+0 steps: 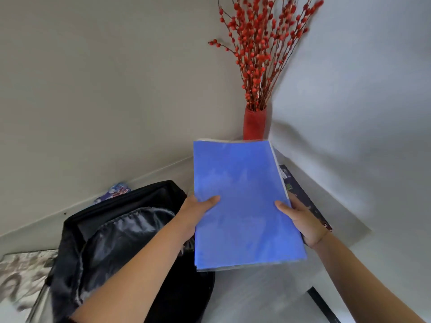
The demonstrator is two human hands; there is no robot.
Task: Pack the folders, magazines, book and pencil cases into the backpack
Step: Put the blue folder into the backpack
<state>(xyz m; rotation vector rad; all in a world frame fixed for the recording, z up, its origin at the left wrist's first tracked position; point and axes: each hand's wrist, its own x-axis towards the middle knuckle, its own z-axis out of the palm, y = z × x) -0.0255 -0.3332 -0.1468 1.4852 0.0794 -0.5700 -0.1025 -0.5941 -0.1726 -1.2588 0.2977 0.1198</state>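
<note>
An open black fabric backpack (112, 241) slumps at your left. Beside it, your left hand (194, 215) and right hand (303, 222) each grip an edge of a flat, glossy blue folder (242, 183), thumbs on top. A red vase (254, 123) stands behind.

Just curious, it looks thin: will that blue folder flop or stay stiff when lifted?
Probably fairly stiff: the blue folder lies flat, unsagging, held only at its sides by the left hand and right hand. Likely light, given that simple pinch.
</note>
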